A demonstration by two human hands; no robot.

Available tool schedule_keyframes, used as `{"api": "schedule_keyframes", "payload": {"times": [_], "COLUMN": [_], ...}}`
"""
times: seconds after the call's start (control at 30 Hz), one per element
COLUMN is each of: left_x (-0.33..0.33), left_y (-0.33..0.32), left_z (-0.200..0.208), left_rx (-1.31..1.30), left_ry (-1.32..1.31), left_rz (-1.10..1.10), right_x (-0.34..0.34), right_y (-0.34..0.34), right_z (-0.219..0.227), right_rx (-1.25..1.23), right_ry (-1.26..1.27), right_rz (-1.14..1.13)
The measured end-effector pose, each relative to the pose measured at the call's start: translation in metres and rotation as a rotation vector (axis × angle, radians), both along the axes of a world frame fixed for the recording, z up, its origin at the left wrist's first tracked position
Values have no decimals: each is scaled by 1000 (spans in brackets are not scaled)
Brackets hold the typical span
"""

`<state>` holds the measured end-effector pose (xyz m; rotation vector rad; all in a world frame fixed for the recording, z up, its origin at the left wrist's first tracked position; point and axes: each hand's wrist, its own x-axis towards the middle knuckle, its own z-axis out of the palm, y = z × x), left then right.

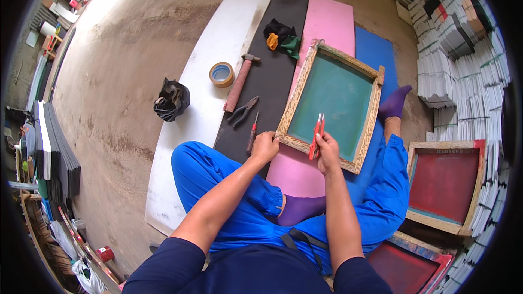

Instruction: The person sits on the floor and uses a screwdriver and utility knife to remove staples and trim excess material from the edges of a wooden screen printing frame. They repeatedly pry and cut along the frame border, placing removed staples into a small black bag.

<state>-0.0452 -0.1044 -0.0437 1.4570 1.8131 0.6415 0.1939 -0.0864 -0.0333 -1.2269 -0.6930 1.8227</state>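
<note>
A wooden screen-printing frame (308, 71) with green mesh lies tilted across the mats in front of me. My left hand (265, 147) is closed, its fingertips pinching the frame's near-left corner. In my right hand (328, 154) is a red-handled tool (314, 144) with two slim metal tips pointing away from me; its exact kind is unclear. It is held over the frame's near edge. Left of the frame, a screwdriver (252, 137), pliers (243, 110) and a hammer (238, 84) rest on the black mat (267, 79).
A tape roll (222, 74) and a black bag (172, 100) sit by the white mat (188, 130). Dark cloths (282, 35) lie farther off. Paper stacks (436, 76) line the right, where a red-mesh frame (445, 185) leans. My legs flank the work.
</note>
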Motion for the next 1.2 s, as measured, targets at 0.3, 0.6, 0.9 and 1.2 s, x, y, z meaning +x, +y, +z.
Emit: {"api": "schedule_keyframes", "payload": {"times": [0.3,0.6,0.9,1.2], "left_x": [23,20,22,31], "left_y": [-16,0,-3,-13], "left_z": [18,12,16,21], "left_rx": [515,422,245,-163], "left_ry": [236,334,14,-685], "left_rz": [-170,-557,-239,-15], "right_x": [-18,-41,-47,-47], "right_y": [-66,-95,-105,-103], "right_z": [10,-14,-5,-10], "right_rx": [-45,-111,-33,42], "right_ry": [6,-65,-4,1], "right_rz": [-11,-49,-64,11]}}
